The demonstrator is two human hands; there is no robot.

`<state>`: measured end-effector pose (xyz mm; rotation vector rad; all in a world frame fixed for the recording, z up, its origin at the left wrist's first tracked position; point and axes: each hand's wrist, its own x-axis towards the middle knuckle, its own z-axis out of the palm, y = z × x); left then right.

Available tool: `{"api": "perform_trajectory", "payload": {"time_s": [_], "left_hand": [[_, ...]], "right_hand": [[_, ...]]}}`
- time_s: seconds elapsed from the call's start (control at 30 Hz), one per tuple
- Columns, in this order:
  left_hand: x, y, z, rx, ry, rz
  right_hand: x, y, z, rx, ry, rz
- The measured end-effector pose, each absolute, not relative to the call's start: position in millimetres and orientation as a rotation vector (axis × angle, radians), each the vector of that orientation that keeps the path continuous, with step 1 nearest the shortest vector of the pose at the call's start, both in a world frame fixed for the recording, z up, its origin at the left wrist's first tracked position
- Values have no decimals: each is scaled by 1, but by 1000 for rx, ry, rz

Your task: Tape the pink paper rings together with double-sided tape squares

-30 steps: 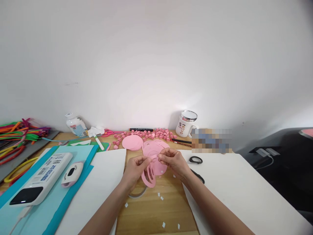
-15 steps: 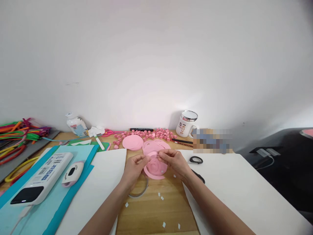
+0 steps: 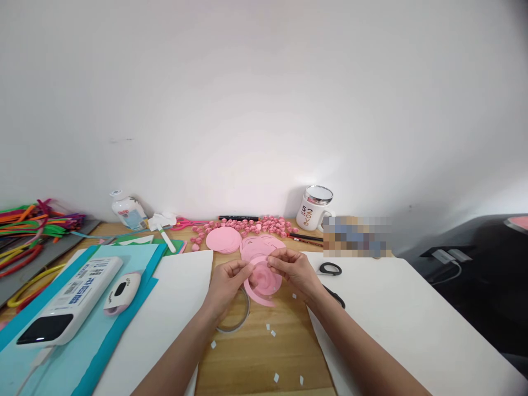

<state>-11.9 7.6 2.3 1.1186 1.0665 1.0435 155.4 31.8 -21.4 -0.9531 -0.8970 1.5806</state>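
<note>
A pink paper spiral (image 3: 264, 291) hangs between my two hands above the wooden table, its lower coils blurred. My left hand (image 3: 231, 278) pinches its left side between thumb and fingertips. On the right, my right hand (image 3: 291, 269) pinches the upper edge in the same way. Behind the spiral lies a pile of pink cut paper (image 3: 262, 246), with a stack of pink paper discs (image 3: 223, 240) to its left. A roll of tape (image 3: 247, 311) rests on the table under my left wrist. Black-handled scissors (image 3: 330, 269) are partly hidden behind my right forearm.
Several small rolled pink paper pieces (image 3: 272, 224) line the back beside a white mug (image 3: 315, 209). White scraps (image 3: 276, 378) dot the wood. White sheets (image 3: 383, 297) flank my arms. At left are a power bank (image 3: 74, 300), a white bottle (image 3: 128, 210) and pipe cleaners (image 3: 41, 225).
The spiral has loosened and its lower outer end now swings down to the right, blurred. Both hands stay in nearly the same place, still pinching it.
</note>
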Motion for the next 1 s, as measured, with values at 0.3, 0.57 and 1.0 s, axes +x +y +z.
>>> {"api": "perform_trajectory", "payload": {"time_s": [0.3,0.57,1.0], "left_hand": [[-11,8,2,1076,1083,1044],[-11,8,3,1073,1105,1051],[-11,8,3,1083,1086,1031]], "right_hand": [[154,33,-23,-922,-895,1562],[155,33,-24,-935,-880,1605],[153,31,-21,-951,-900,1600]]}}
